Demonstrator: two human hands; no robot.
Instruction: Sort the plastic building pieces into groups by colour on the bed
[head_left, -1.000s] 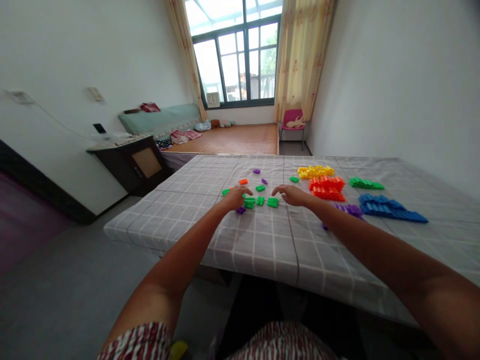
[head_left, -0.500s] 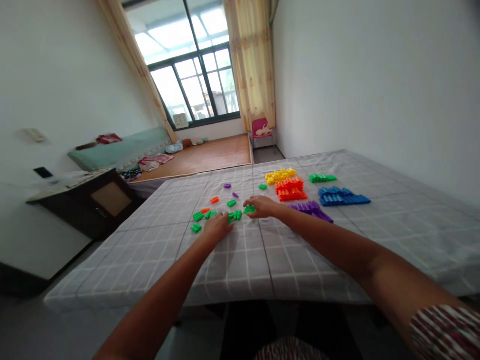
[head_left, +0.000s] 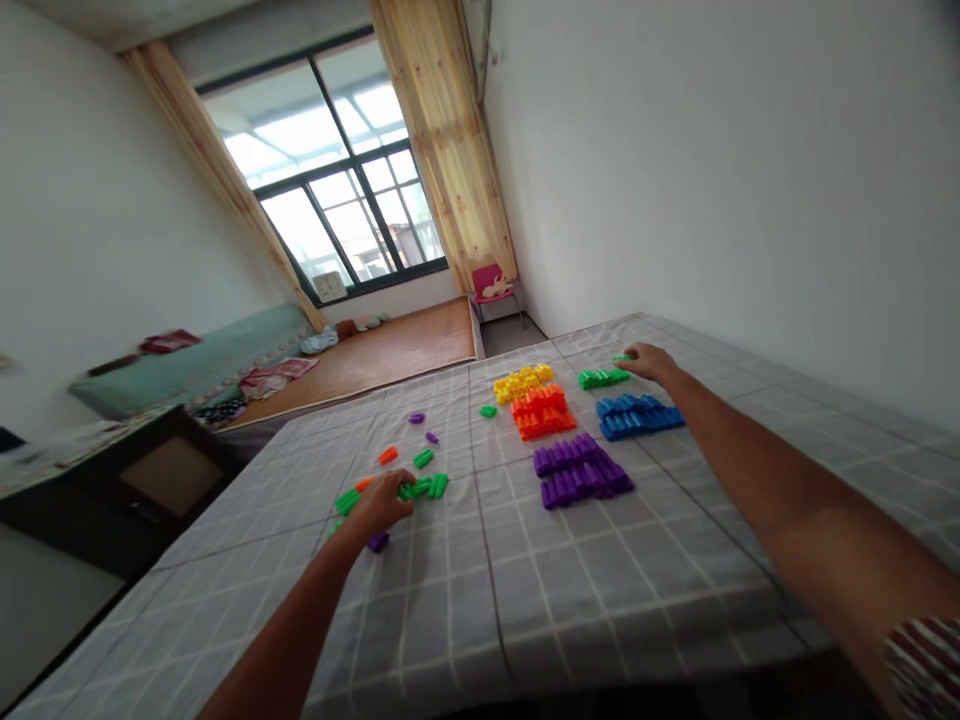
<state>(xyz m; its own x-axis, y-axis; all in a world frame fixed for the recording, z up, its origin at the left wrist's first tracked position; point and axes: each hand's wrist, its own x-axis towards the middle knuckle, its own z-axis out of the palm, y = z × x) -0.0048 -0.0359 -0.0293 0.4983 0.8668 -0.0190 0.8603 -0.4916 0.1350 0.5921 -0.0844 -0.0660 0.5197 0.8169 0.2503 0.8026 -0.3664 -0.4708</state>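
Note:
My right hand [head_left: 651, 363] is stretched out at the far right, its fingers pinching a small green plastic block [head_left: 621, 359]. Just below and left of it lies a row of green blocks [head_left: 602, 379]. On the left, my left hand [head_left: 386, 503] has its fingers curled over scattered green blocks [head_left: 437, 486], closed around one at its fingertips. A purple block [head_left: 378, 542] shows partly beneath that hand. Loose orange blocks [head_left: 388, 455] and small purple blocks [head_left: 416, 418] lie beyond it.
Grouped rows of yellow blocks [head_left: 523, 383], orange-red blocks [head_left: 541, 412], blue blocks [head_left: 637, 415] and purple blocks [head_left: 581, 470] lie on the checked tablecloth [head_left: 465, 590]. A dark cabinet [head_left: 142, 480] stands left of the table, and a white wall [head_left: 712, 180] rises on the right.
My right hand has moved from the loose green blocks to the far right, carrying a green block. My left hand stays among the loose blocks. The view has turned to the right.

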